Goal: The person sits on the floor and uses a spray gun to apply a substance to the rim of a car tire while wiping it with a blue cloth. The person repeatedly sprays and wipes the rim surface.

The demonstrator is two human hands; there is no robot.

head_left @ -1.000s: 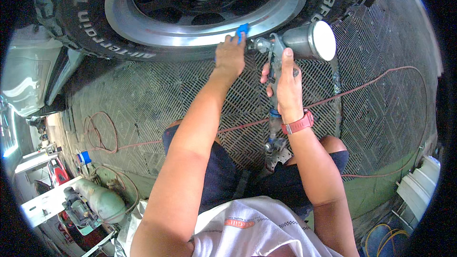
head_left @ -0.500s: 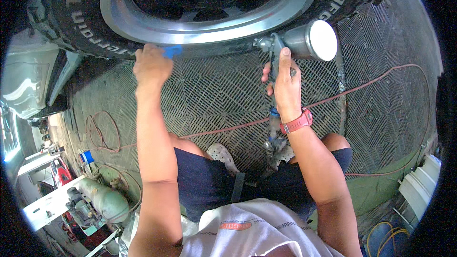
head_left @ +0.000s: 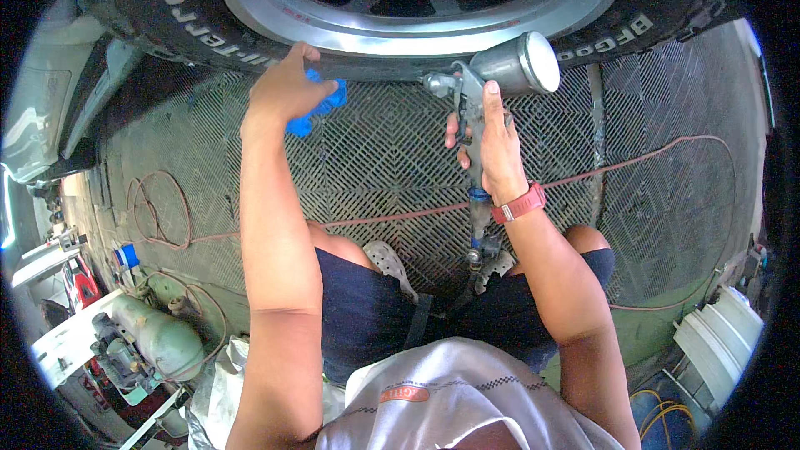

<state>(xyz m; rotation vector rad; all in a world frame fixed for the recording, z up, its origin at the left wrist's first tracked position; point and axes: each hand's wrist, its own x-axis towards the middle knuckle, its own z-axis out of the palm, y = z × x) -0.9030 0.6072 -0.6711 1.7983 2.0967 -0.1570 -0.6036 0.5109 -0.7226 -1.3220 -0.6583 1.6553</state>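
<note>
Tyre (head_left: 167,8) and rim (head_left: 417,29) fill 12 o'clock, standing on the grid floor mat (head_left: 375,150). We're crouched in front of it.

Left hand (head_left: 283,87) is clenched on a blue pad (head_left: 321,104), pressed at the tyre's lower wall around 11 o'clock. Right hand (head_left: 492,146) is wrapped round the spray gun (head_left: 479,96) grip, nozzle aimed at the rim edge, metal cup (head_left: 525,62) at 1 o'clock, finger near the trigger.

Risks, as we judge them:
- Nozzle points toward the left hand; a pull now could mist the fingers and pad.
- Cup is tilted; more tilt may leak.
- Red hose (head_left: 633,158) loops over the mat at 3 o'clock and past our knees; a snag would jerk the gun off line.
- Compressor tank (head_left: 154,337) at 8 o'clock sits close to our left elbow.
</note>
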